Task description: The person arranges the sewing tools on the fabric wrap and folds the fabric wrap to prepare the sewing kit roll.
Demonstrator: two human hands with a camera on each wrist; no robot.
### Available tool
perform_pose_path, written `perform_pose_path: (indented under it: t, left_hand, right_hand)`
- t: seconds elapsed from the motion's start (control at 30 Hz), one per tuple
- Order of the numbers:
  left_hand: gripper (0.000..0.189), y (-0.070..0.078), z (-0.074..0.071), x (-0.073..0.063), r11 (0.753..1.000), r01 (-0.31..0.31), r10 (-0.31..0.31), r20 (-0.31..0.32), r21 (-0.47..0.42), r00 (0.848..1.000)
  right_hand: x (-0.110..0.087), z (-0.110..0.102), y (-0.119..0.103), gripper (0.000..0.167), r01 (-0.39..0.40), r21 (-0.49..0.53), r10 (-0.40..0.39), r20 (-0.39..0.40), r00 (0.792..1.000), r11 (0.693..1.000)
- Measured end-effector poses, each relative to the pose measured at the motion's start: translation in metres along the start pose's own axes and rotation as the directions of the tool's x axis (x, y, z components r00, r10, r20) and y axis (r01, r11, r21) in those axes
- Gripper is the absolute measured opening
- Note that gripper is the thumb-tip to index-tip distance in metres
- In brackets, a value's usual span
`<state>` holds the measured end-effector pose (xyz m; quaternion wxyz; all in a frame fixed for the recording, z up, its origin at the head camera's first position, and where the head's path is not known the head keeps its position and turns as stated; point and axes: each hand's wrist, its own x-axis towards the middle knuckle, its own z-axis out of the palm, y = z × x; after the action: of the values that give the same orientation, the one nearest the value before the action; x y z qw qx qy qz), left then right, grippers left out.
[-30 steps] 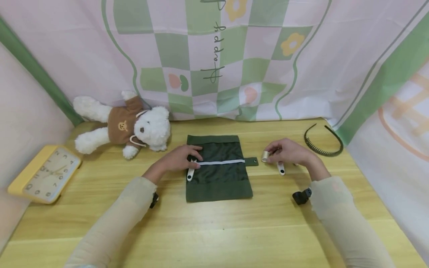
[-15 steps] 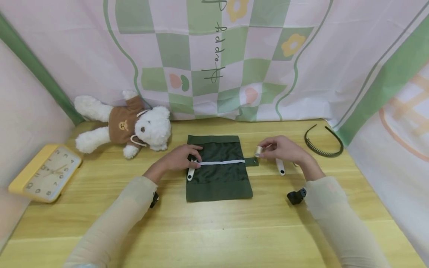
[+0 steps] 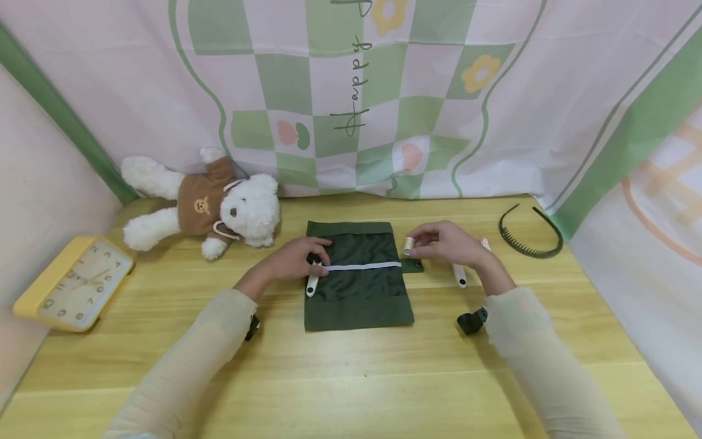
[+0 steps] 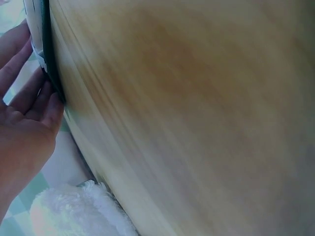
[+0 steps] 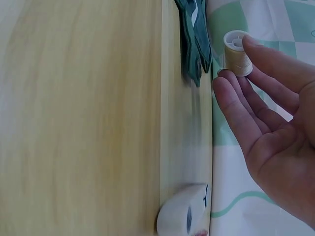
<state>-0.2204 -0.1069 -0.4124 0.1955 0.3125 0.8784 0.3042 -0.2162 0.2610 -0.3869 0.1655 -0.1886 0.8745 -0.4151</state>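
Observation:
A dark green fabric roll lies spread on the table, a white elastic band across its middle. On its left side lies a tool with a white handle and a dark upper part, partly covered by my left hand. That hand rests on the roll's left edge, its thumb by the band's end; in the left wrist view its fingertips touch the green edge. My right hand pinches a spool of pale thread between thumb and fingers, just above the roll's snap tab.
A second white handle lies on the table under my right wrist. Farther right is a dark toothed headband. A plush dog and a yellow clock are at the left. A printed curtain hangs behind.
My right hand has carried the thread spool leftward, from beside the second white handle to over the snap tab. My left hand and the fabric roll have stayed in place.

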Motion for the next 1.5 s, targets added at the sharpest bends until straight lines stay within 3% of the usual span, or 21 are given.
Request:
perform_pose_path:
  t: [0.3, 1.23, 1.5]
  left_hand:
    - [0.013, 0.0, 0.0, 0.0, 1.0, -0.004, 0.004, 0.0, 0.002, 1.0]
    - [0.009, 0.002, -0.001, 0.0, 1.0, -0.016, 0.015, 0.008, 0.016, 1.0]
    - [0.008, 0.003, -0.002, 0.0, 1.0, -0.021, 0.021, 0.003, 0.01, 1.0]
  right_hand:
    - [0.01, 0.009, -0.007, 0.042, 0.032, 0.041, -0.033, 0.015, 0.999, 0.999]
    - [0.031, 0.035, -0.025, 0.036, 0.107, 0.037, -0.111, 0.113, 0.987, 0.994]
    - [0.039, 0.04, -0.034, 0.039, 0.084, 0.052, -0.09, 0.128, 0.988, 0.995]
